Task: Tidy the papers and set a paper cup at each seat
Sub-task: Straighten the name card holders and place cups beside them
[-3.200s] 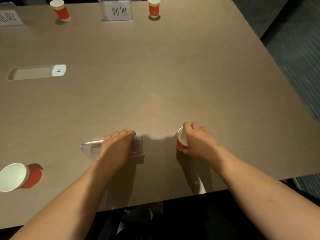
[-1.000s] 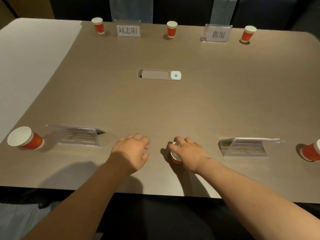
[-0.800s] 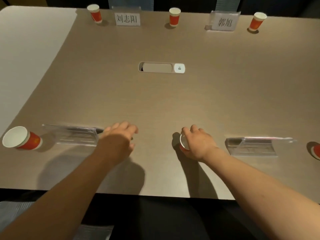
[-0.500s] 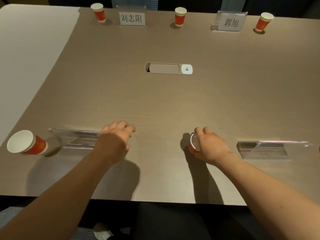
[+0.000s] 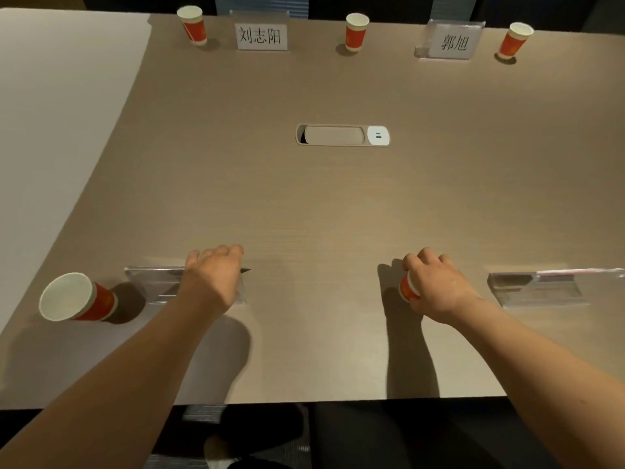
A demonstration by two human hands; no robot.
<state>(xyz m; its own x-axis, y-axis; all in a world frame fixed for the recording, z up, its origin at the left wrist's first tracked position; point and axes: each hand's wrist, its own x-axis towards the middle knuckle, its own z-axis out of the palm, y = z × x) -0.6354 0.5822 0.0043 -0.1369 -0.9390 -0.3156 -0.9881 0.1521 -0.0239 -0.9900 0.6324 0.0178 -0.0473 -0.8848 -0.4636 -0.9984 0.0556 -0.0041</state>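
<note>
The right hand (image 5: 436,287) is curled round a red paper cup (image 5: 408,288) that stands on the desk (image 5: 321,204) near its front edge, between the two clear acrylic name stands on this side. The left hand (image 5: 211,277) lies over the right end of the left name stand (image 5: 154,286), fingers bent; whether it actually grips the stand cannot be told from here. The right name stand (image 5: 544,289) sits well apart from the gripped cup, untouched.

Much of the cup-setting looks done. Along the far edge three red cups stand upright: a far left cup (image 5: 192,25), a far middle cup (image 5: 356,32) and a far right cup (image 5: 515,40), with two printed name cards, the left card (image 5: 260,35) and the right card (image 5: 453,42), between them. On the near side a front left cup (image 5: 76,297) stands just left of the left stand.

What seems left is settling the held cup into its place and squaring the left stand. No loose papers show on the desk, so the tidying of papers is either finished or out of view. A cable hatch (image 5: 341,135) sits at the desk's middle.
</note>
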